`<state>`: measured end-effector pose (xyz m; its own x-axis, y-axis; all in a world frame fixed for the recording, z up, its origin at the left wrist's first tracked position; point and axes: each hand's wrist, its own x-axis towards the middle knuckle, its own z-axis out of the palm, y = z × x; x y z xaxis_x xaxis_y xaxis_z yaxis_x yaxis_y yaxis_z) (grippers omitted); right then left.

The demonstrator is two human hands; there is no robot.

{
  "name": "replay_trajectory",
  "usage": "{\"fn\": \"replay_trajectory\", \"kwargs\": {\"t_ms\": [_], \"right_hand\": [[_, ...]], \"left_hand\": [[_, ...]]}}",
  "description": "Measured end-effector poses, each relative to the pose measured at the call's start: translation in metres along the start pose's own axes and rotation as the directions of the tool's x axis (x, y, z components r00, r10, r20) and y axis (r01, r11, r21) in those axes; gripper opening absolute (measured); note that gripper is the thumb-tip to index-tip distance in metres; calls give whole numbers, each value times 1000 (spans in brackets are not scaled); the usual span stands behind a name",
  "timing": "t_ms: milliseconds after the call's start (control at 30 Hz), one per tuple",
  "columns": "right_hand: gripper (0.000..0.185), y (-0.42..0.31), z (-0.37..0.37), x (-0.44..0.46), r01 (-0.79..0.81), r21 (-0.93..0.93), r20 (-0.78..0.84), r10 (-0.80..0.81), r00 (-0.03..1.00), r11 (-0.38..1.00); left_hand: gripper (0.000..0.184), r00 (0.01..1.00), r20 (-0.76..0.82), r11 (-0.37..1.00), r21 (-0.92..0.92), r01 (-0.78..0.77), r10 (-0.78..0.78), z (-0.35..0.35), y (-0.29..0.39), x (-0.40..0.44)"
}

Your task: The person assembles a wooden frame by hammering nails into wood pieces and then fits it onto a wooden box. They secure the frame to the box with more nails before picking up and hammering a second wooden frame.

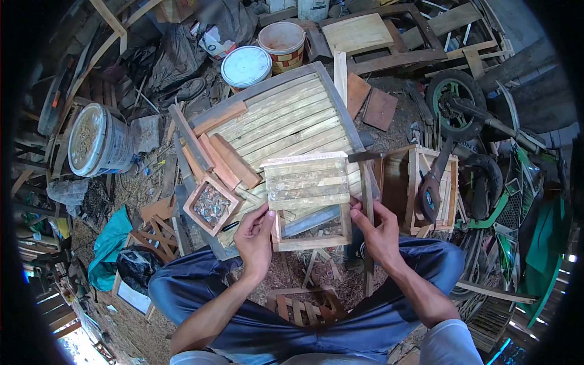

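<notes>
Between my hands is a small wooden frame (311, 244), its upper part covered with several pale slats (307, 182) and its lower part uncovered. My left hand (254, 239) pinches its left side piece between thumb and fingers. On the opposite side my right hand (378, 231) grips the right edge, thumb in front; some fingertips are hidden. A hammer (365, 156) lies close by, its long handle running down past my right hand. Under the frame is a larger slatted wooden panel (286, 115). A square wooden box (211, 205) holding nails rests on the panel's left side.
Loose wood blocks (228, 159) lie left of the frame. Buckets (103, 143) stand at left and at the back. To the right are a wooden crate (420, 188), a handsaw (430, 194) and motorcycle parts (456, 103). Shavings and offcuts cover the floor.
</notes>
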<state>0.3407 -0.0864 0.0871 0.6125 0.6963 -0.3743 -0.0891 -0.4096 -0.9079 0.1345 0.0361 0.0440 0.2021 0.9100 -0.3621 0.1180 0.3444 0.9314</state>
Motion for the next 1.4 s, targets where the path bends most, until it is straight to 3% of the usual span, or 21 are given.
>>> {"fn": "replay_trajectory", "kwargs": {"t_ms": [300, 567, 967, 1400], "right_hand": [[11, -8, 3, -8, -67, 206, -9, 70, 998, 976], [11, -10, 0, -7, -92, 151, 26, 89, 996, 984], [10, -11, -2, -5, -96, 149, 56, 89, 994, 984], [10, -12, -2, -7, -114, 115, 54, 108, 993, 987]], "left_hand": [[25, 999, 2, 999, 43, -33, 33, -4, 0, -6], [28, 1000, 5, 1000, -12, -10, 10, -6, -2, -6], [26, 996, 20, 993, 81, -83, 82, -6, 3, -7], [27, 998, 19, 993, 102, -54, 52, -5, 9, -7]]}}
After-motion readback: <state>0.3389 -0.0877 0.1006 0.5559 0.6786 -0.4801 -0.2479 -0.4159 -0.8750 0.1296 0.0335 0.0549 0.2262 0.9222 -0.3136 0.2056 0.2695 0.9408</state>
